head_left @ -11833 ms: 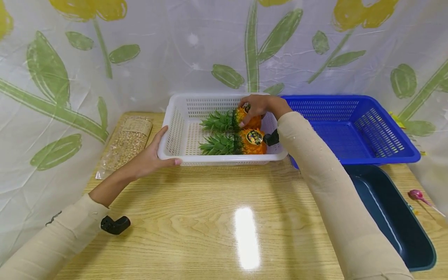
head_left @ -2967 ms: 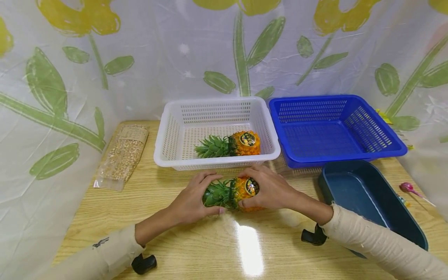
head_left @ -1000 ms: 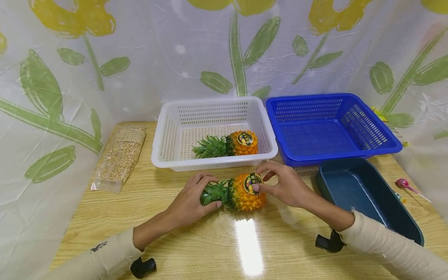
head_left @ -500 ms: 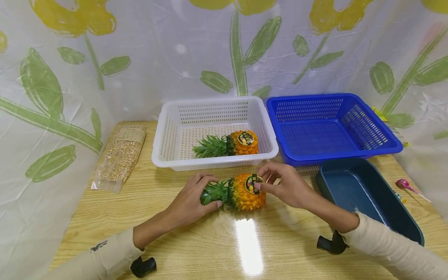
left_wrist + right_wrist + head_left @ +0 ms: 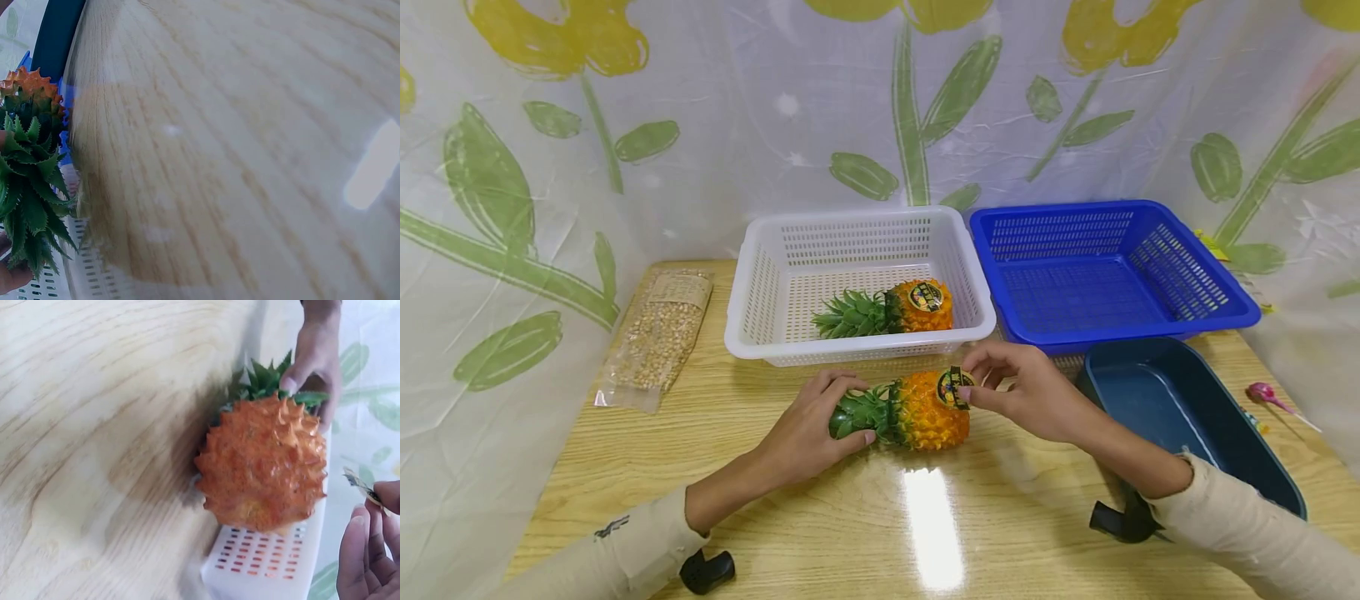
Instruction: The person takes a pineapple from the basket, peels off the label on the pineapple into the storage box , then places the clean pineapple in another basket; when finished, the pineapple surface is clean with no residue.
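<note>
An orange pineapple point(image 5: 931, 423) with a green leafy crown lies on the wooden table in the head view. My left hand point(image 5: 801, 429) grips it by the crown, thumb on the near side. Between thumb and fingers my right hand point(image 5: 1022, 392) pinches a round black-and-yellow sticker point(image 5: 953, 388) at the fruit's right end. From the right wrist camera, this sticker point(image 5: 361, 484) stands off the spiky orange skin point(image 5: 262, 462). The left wrist view catches the toothed leaves point(image 5: 28, 200) at its left edge. A second pineapple point(image 5: 917, 307), its sticker flat on it, lies in the white basket point(image 5: 857, 343).
Right of the white basket stands a blue basket point(image 5: 1120, 337), with a dark teal tray point(image 5: 1195, 400) in front of it. A bag of grains point(image 5: 662, 333) lies at the left. Near the right edge is a pink lollipop point(image 5: 1266, 394). A flowered curtain point(image 5: 775, 100) hangs behind.
One pineapple has come out of the white basket onto the table. My right hand let go of its body, took its sticker and drew it rightward. My left hand stays on the crown.
</note>
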`<state>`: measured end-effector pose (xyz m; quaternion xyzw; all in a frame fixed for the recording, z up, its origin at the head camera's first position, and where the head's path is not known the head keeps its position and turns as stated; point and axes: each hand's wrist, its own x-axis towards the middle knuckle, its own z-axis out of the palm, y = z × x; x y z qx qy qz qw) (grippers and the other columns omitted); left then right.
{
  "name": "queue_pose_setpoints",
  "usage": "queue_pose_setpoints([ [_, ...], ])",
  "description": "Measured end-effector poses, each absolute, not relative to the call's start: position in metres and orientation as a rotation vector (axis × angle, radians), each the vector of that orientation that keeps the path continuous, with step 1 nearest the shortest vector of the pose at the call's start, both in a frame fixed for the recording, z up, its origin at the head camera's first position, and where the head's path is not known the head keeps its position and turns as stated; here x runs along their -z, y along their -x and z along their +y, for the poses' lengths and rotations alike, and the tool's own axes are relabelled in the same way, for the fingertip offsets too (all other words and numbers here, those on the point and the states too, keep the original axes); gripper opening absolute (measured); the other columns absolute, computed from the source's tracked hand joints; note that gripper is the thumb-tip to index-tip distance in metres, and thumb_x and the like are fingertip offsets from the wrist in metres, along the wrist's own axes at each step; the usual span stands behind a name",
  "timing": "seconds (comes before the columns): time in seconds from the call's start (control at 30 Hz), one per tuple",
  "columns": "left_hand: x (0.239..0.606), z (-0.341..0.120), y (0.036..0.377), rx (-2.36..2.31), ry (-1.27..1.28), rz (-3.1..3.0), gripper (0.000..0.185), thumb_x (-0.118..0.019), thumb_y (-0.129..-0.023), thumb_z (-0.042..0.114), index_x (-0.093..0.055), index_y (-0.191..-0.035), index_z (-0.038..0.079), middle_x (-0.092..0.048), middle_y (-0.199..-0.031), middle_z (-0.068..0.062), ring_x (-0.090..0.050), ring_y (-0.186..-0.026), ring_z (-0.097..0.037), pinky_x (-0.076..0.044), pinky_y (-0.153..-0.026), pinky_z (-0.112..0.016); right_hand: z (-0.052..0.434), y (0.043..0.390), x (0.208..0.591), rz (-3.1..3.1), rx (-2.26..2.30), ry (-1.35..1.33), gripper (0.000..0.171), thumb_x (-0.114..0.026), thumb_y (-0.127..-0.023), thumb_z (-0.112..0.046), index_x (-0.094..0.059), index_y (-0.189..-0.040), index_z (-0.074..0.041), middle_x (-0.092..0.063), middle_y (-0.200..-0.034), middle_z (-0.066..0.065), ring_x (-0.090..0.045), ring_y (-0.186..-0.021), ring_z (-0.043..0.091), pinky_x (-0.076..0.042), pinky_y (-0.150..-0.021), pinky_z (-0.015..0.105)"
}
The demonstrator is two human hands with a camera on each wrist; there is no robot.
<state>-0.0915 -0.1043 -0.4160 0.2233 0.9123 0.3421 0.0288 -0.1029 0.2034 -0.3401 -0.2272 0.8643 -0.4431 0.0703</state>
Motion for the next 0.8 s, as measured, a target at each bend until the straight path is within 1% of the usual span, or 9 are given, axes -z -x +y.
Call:
queue_pose_setpoints([
  [0.27,0.416,-0.104,0.092,-1.048,-0.682,2.813,0.058,-0.079,-0.086,0.040,-0.057,-0.136,0.020,-0.048,-0.142,-0.006,-0.046,-0.132,-0.031,-0.047,-0.100,-0.052,0.218,0.105,0.337,2.585,1.297,0.668,0.018,-0.075,-0.091,-0.012,-0.068,-0.108,-0.009,-0.067,-0.087,0.001,-0.063,-0.081,0.014,-0.054,-0.072,0.030],
  [0.5,0.416,-0.105,0.092,-1.052,-0.665,2.797,0.059,-0.078,-0.086,0.041,-0.056,-0.137,0.022,-0.049,-0.140,-0.003,-0.047,-0.130,-0.030,-0.047,-0.099,-0.052,0.235,0.108,0.337,2.547,1.239,0.713,0.019,-0.074,-0.091,-0.010,-0.068,-0.109,-0.009,-0.067,-0.086,0.000,-0.062,-0.078,0.013,-0.053,-0.069,0.027],
  [0.67,0.415,-0.106,0.093,-1.054,-0.653,2.787,0.059,-0.078,-0.086,0.041,-0.056,-0.137,0.022,-0.050,-0.137,-0.003,-0.048,-0.129,-0.029,-0.048,-0.098,-0.052,0.249,0.111,0.337,2.514,1.234,0.774,0.019,-0.072,-0.091,-0.004,-0.069,-0.109,-0.009,-0.067,-0.086,0.005,-0.062,-0.077,0.012,-0.054,-0.068,0.027],
  [0.8,0.415,-0.106,0.093,-1.057,-0.653,2.781,0.058,-0.079,-0.086,0.041,-0.056,-0.137,0.023,-0.050,-0.136,-0.002,-0.048,-0.127,-0.028,-0.048,-0.096,-0.051,0.263,0.113,0.335,2.488,1.212,0.766,0.020,-0.070,-0.092,-0.004,-0.068,-0.112,-0.009,-0.067,-0.089,0.006,-0.062,-0.078,0.012,-0.052,-0.065,0.027],
])
